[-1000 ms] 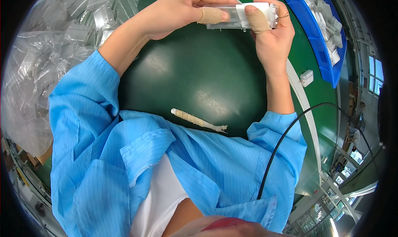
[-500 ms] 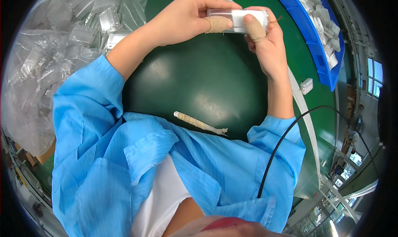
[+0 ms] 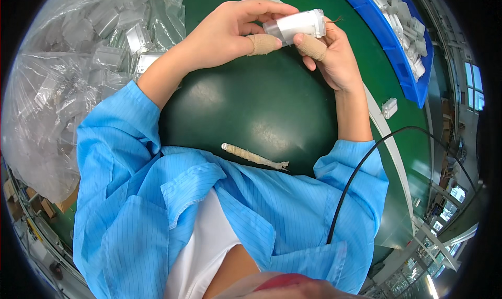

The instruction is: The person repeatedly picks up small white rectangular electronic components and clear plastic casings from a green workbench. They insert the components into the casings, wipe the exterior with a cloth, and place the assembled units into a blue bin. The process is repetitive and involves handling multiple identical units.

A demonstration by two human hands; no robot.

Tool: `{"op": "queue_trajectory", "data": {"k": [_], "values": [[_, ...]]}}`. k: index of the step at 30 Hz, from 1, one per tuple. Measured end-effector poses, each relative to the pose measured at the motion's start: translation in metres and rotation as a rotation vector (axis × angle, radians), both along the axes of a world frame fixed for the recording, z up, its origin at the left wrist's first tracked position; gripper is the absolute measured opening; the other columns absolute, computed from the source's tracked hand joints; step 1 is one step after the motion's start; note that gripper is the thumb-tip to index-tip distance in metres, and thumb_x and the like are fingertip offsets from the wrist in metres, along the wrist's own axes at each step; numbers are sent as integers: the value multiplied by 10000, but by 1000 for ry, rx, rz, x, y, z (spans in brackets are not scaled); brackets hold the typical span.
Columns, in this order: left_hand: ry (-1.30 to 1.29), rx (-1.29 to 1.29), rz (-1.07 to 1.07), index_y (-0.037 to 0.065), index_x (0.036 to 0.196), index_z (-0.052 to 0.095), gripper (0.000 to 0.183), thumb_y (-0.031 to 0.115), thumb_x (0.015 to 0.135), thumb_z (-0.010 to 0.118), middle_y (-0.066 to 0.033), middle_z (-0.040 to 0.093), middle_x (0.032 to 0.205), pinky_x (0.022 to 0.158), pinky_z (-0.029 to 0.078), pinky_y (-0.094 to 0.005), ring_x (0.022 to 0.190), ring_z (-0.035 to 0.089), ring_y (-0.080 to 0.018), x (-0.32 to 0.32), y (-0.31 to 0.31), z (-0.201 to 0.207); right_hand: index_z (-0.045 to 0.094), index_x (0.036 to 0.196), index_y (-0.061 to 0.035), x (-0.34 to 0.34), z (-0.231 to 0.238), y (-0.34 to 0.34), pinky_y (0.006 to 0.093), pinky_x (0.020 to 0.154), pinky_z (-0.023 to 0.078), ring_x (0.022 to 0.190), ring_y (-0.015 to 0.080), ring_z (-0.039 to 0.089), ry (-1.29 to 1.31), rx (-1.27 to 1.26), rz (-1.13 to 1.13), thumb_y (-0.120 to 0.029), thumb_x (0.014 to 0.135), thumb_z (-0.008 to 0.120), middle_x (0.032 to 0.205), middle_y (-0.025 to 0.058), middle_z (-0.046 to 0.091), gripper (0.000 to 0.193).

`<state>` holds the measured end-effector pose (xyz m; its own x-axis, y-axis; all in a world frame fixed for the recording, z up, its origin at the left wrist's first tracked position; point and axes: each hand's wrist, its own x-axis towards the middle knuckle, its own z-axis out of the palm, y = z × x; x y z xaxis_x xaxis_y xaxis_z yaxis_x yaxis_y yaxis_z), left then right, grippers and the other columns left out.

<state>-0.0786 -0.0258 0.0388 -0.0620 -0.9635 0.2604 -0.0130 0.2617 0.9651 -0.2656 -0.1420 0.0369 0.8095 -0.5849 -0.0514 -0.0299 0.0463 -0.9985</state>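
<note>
Both hands are pinching the small white part above the green table. Left hand is gripping its left end, right hand its right end, taped thumbs underneath.

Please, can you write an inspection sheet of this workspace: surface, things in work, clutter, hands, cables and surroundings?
Surface: dark green mat, glossy.
Things in work: small white block part with thin wires at its right end, held above the mat.
Clutter: tape-wrapped slim tool lying on the mat near the body; small white part on the pale table edge.
Hands: left hand and right hand both grip the white block; fingers wrapped in tan tape.
Cables: black cable arcing at right.
Surroundings: clear bags of parts left; blue bin of bagged parts right.
</note>
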Motion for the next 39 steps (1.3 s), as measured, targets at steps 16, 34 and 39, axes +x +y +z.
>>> {"op": "queue_trajectory", "data": {"k": [16, 34, 39], "values": [[343, 174, -56, -29, 1228, 502, 399, -32, 842, 604, -84, 602, 1093, 844, 469, -262, 983, 580, -141, -3, 3, 3, 555, 1175, 36, 4, -1, -2, 280, 741, 502, 904, 141, 584, -171, -160, -157, -109, 865, 631, 1044, 86, 609, 351], [245, 28, -23, 27, 1421, 273, 847, -18, 721, 748, -107, 412, 1323, 1001, 352, -332, 1192, 433, -178, -7, 3, 6, 539, 1161, 9, 7, -17, 4, 330, 874, 493, 1012, 198, 583, -358, 489, -115, -257, 923, 563, 1109, 101, 596, 358], [474, 84, -129, 41, 1436, 251, 863, -38, 728, 738, -96, 451, 1282, 996, 372, -335, 1181, 455, -181, -11, 1, -6, 499, 1203, 16, 16, -22, 14, 329, 831, 530, 981, 194, 599, -257, 503, -124, -252, 937, 536, 1089, 117, 595, 380]]}}
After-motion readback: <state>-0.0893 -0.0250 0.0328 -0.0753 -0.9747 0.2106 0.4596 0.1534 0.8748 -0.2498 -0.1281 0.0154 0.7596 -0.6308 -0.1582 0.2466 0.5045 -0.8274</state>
